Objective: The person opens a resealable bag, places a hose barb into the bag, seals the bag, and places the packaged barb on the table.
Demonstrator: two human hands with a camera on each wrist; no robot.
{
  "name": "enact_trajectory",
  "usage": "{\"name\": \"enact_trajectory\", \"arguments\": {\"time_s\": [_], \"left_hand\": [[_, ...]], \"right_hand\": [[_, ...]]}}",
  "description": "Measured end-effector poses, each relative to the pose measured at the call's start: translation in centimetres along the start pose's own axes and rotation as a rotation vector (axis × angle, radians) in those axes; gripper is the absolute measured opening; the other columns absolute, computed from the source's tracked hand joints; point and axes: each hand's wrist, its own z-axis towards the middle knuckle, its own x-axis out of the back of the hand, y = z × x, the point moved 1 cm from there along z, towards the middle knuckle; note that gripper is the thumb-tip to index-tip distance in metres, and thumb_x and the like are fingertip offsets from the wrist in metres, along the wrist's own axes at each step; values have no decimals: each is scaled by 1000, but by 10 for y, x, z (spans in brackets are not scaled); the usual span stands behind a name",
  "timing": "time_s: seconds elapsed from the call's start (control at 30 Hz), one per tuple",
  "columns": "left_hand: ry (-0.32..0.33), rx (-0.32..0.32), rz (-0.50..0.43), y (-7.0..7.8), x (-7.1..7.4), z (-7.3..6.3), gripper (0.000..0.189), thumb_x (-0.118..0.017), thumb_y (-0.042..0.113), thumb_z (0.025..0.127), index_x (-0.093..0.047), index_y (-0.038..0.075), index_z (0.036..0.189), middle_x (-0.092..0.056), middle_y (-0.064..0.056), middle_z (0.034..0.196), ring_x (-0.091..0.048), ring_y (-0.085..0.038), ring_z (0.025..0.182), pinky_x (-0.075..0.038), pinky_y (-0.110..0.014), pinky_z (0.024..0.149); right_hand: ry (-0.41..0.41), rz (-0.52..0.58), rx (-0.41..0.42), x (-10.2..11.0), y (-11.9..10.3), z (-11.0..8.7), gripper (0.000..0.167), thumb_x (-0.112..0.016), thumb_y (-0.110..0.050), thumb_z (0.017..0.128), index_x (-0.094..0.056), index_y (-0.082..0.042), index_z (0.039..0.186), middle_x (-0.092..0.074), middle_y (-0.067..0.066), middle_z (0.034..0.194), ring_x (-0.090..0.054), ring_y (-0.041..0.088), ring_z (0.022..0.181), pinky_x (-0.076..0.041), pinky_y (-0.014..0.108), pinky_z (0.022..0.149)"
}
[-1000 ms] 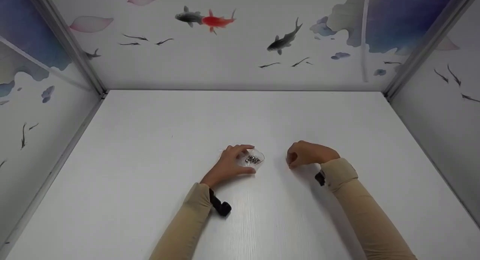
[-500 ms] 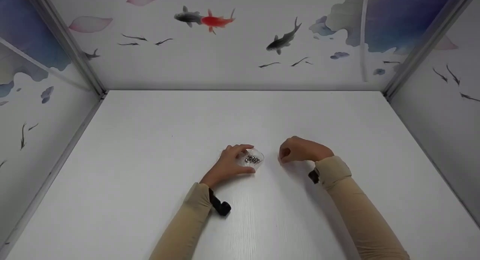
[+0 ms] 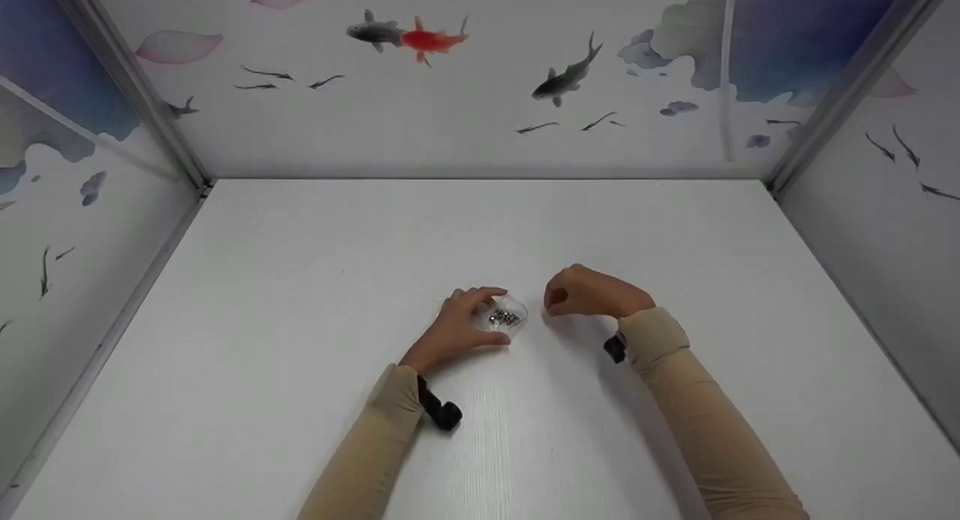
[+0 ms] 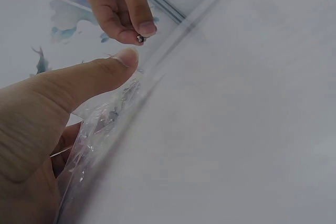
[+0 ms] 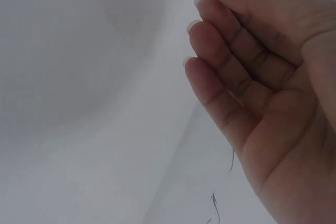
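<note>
My left hand [image 3: 452,331] holds a clear plastic bag [image 4: 100,129], thumb on one side and fingers round the other. Inside the bag, several small shiny metal pieces [image 3: 504,318] lie in a heap; their exact kind is too small to tell. To the right of the bag and apart from it, my right hand [image 3: 594,291] is raised over the table. Its thumb and forefinger pinch one small shiny metal piece [image 4: 140,39], as the left wrist view shows. In the right wrist view the other fingers [image 5: 212,40] are curled, and the pinched piece is out of sight.
A white table [image 3: 300,235] spreads under both hands. Walls printed with fish [image 3: 435,41] and blue patches enclose it at the back and both sides. A black wrist camera [image 3: 448,416] sits by the left cuff, another [image 3: 615,348] by the right.
My right hand has moved left and a little away from me, nearer to the bag, with its fingers still pinched. The left hand and the bag have stayed in place.
</note>
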Motion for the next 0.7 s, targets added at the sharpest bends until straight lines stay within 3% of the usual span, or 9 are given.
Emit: {"name": "enact_trajectory", "arguments": {"time_s": [0.2, 0.37, 0.7], "left_hand": [[-7, 6, -14, 0, 0, 0, 73, -83, 40, 73, -51, 24, 137, -60, 0, 118, -44, -18, 101, -31, -41, 96], [-10, -3, -38, 0, 1, -2, 73, -83, 40, 73, -52, 23, 137, -60, 0, 117, -43, -18, 100, -30, -40, 94], [-7, -27, -23, 0, 2, -1, 73, -82, 40, 73, -51, 21, 137, -60, -1, 114, -41, -16, 96, -29, -38, 91]], "right_hand": [[13, 8, -13, 1, -5, 4, 12, -67, -14, 89, -74, -10, 98, -70, 0, 98, -60, 17, 93, -51, 37, 86], [28, 6, 47, -1, -7, 8, 12, -68, -11, 89, -74, -7, 99, -71, 3, 97, -63, 17, 91, -52, 36, 84], [45, 23, 77, -4, -14, 15, 14, -69, -11, 88, -74, -7, 101, -71, 3, 99, -64, 17, 92, -53, 35, 84]]}}
